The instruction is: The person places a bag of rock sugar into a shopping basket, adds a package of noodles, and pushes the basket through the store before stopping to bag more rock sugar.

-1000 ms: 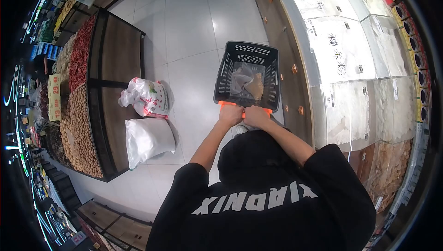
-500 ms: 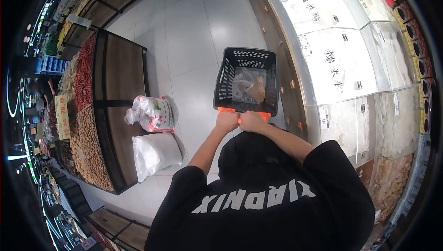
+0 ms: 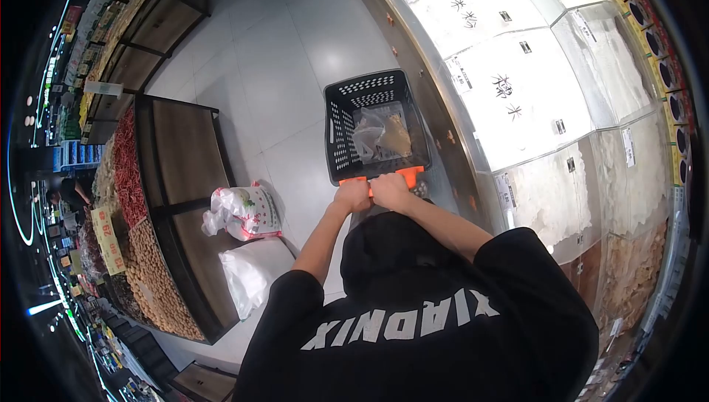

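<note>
My left hand [image 3: 352, 196] is closed around the orange handle [image 3: 410, 174] of a black shopping basket [image 3: 331, 136]. Close beside it, my right hand [image 3: 391, 191] grips the same handle. The basket has perforated walls and stands out in front of me, tilted slightly to the left. Inside it lie clear plastic bags [image 3: 367, 136], one with something tan or yellowish in it. My fingertips are mostly hidden under the handle.
Along the right run clear bins of white powder or grain [image 3: 528, 88] with handwritten labels. To the left, a wooden stand [image 3: 188, 151] holds dried red peppers [image 3: 128, 173] and brown round goods [image 3: 159, 284]. A printed bag [image 3: 249, 212] and a white sack [image 3: 255, 269] sit on the tiled floor.
The view has turned, and the basket with my hands sits slightly further left in it. The bins and left stand have shifted in view. Both hands keep their hold on the handle.
</note>
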`<action>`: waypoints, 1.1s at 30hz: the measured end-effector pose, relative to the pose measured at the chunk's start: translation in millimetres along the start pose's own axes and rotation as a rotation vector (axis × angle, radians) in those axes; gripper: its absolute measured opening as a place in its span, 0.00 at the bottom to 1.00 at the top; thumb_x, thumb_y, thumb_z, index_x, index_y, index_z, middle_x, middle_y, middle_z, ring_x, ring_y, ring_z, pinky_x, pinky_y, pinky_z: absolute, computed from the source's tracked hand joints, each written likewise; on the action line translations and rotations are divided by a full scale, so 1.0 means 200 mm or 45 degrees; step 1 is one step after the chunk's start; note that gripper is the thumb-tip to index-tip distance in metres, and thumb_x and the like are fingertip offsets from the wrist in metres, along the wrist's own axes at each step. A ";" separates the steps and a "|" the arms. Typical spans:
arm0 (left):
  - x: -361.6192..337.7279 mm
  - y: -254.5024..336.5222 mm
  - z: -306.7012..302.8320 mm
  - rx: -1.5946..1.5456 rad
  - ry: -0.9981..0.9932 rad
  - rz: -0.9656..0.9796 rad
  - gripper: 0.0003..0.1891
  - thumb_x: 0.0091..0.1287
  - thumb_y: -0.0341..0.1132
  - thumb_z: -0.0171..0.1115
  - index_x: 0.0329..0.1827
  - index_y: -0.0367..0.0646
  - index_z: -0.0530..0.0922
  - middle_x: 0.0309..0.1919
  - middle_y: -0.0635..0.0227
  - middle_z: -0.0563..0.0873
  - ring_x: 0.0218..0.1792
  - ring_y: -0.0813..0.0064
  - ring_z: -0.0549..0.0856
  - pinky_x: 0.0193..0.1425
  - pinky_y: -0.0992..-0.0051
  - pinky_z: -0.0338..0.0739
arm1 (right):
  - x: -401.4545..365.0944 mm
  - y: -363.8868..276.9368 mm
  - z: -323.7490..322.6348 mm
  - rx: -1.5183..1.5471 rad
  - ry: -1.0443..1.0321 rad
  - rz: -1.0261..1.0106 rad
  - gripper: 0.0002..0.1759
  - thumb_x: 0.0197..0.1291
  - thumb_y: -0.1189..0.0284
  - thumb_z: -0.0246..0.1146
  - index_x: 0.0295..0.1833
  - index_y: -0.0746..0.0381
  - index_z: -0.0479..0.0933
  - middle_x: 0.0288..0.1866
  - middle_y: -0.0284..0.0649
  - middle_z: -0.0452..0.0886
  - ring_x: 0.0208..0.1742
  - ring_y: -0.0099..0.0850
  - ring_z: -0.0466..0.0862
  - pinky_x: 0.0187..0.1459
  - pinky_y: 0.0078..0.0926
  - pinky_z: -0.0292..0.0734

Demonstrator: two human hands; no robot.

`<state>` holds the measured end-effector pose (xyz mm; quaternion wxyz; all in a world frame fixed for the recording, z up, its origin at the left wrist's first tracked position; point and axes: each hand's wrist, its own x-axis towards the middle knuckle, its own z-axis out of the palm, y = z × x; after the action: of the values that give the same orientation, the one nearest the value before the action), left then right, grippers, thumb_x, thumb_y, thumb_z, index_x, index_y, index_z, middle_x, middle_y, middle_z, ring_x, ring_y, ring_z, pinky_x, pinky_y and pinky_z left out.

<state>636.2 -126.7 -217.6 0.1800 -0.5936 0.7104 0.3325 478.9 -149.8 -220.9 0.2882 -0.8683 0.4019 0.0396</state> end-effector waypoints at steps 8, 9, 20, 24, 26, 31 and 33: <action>0.10 -0.04 -0.10 -0.064 -0.037 0.125 0.21 0.59 0.46 0.70 0.46 0.38 0.86 0.42 0.47 0.89 0.47 0.49 0.88 0.55 0.56 0.82 | 0.08 0.06 -0.11 -0.033 -0.031 0.002 0.08 0.48 0.67 0.66 0.31 0.58 0.87 0.30 0.43 0.88 0.35 0.41 0.90 0.37 0.41 0.84; 0.10 -0.04 -0.13 -0.063 -0.035 0.140 0.21 0.59 0.46 0.70 0.46 0.38 0.86 0.42 0.47 0.89 0.47 0.49 0.88 0.55 0.56 0.82 | 0.10 0.07 -0.11 -0.042 -0.023 -0.003 0.09 0.48 0.66 0.66 0.31 0.58 0.87 0.29 0.43 0.88 0.34 0.40 0.90 0.36 0.40 0.83; 0.30 -0.18 -0.38 -0.251 -0.051 0.157 0.26 0.60 0.51 0.71 0.53 0.40 0.83 0.47 0.46 0.88 0.52 0.48 0.87 0.58 0.53 0.81 | 0.41 0.14 -0.24 -0.211 -0.070 0.042 0.11 0.48 0.62 0.69 0.30 0.58 0.87 0.29 0.44 0.88 0.33 0.40 0.89 0.33 0.39 0.82; 0.41 -0.27 -0.48 -0.256 -0.034 0.231 0.28 0.59 0.53 0.71 0.55 0.41 0.82 0.47 0.45 0.88 0.52 0.46 0.86 0.57 0.52 0.81 | 0.57 0.18 -0.29 -0.265 -0.036 0.065 0.11 0.50 0.62 0.68 0.30 0.58 0.86 0.28 0.43 0.87 0.32 0.40 0.89 0.33 0.40 0.81; 0.45 -0.31 -0.55 -0.272 -0.026 0.239 0.28 0.60 0.53 0.70 0.55 0.41 0.82 0.47 0.45 0.88 0.52 0.46 0.86 0.56 0.52 0.82 | 0.63 0.19 -0.31 -0.276 -0.055 0.083 0.11 0.50 0.62 0.68 0.30 0.58 0.86 0.28 0.43 0.87 0.33 0.40 0.89 0.33 0.40 0.81; 0.55 -0.40 -0.68 -0.263 0.057 0.261 0.26 0.59 0.55 0.69 0.48 0.41 0.85 0.44 0.47 0.89 0.49 0.46 0.87 0.55 0.53 0.82 | 0.80 0.16 -0.45 -0.302 -0.147 0.167 0.10 0.49 0.63 0.68 0.32 0.57 0.88 0.32 0.42 0.89 0.36 0.39 0.90 0.35 0.39 0.84; 0.59 -0.44 -0.72 -0.257 0.039 0.274 0.27 0.59 0.57 0.69 0.51 0.43 0.85 0.44 0.47 0.89 0.49 0.45 0.87 0.56 0.52 0.81 | 0.87 0.16 -0.47 -0.348 -0.155 0.219 0.10 0.49 0.62 0.69 0.32 0.57 0.88 0.32 0.41 0.89 0.37 0.39 0.90 0.37 0.39 0.84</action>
<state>713.1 -317.4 -213.6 0.0716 -0.5340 0.7356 0.4106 556.8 -334.1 -209.6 0.1869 -0.8578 0.4472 0.1710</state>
